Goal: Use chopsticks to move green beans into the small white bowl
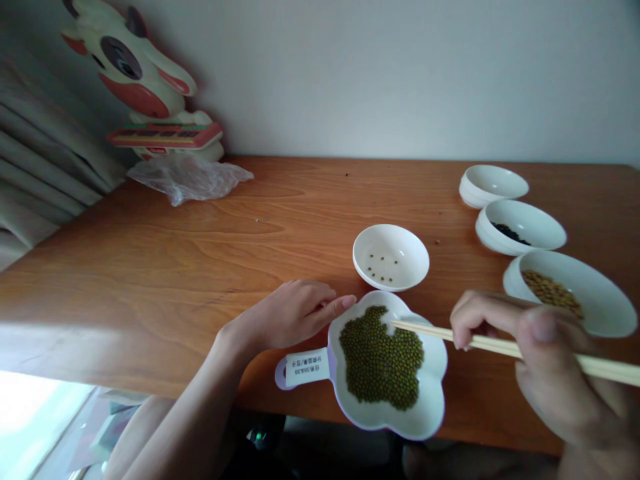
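at the near edge of the worktop [175, 267], the right hand [545, 360] is closed around a pair of pale wooden chopsticks [450, 337] — fingers curled over the shafts, thumb on top. the tips reach left over the rim of a flower-shaped white dish [430, 407] and end just above the upper edge of the green mung beans [380, 363] in it; whether a bean sits between the tips cannot be told.

the left hand [290, 313] lies palm down on the wood, fingers loosely extended, holding nothing; the fingertips [345, 302] touch the dish's left rim. the dish has a lilac underside and a short handle at left bearing a printed white label [307, 367].

beans: small, round, olive green, spread in one flat irregular patch that covers most of the dish floor.

just behind the dish — a small white round bowl [415, 250] with a few green beans on its bottom. at far right, three white bowls in a diagonal row: the nearest [600, 293] with brownish grains, the middle [540, 223] with some black ones, the farthest [493, 180] showing no contents from here.
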The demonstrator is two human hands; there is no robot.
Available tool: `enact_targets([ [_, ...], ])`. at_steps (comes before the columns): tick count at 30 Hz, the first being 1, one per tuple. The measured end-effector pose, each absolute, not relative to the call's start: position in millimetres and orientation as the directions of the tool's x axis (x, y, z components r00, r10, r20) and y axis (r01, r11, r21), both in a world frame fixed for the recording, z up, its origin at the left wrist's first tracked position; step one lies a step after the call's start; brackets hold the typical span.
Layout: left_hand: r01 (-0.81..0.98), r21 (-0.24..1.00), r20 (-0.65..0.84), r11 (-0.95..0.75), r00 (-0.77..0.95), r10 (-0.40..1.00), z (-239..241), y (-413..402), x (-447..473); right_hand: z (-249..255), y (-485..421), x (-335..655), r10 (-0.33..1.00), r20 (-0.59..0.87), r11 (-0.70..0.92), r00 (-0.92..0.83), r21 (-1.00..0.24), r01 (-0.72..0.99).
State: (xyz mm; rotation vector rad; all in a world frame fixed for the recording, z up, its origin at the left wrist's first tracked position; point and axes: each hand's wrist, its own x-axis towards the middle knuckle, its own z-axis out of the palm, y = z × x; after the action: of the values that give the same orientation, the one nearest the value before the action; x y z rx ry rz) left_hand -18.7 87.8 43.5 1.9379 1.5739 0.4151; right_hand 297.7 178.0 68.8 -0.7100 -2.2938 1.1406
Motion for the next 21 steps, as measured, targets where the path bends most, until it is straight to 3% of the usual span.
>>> enact_targets([
  [21,0.849,0.512,-0.121,-0.131,0.222,0.967,40.0,88.2,-14.5,66.2,174.9,289.9,0.600,0.138,0.505,-0.788,-0.830,0.239],
])
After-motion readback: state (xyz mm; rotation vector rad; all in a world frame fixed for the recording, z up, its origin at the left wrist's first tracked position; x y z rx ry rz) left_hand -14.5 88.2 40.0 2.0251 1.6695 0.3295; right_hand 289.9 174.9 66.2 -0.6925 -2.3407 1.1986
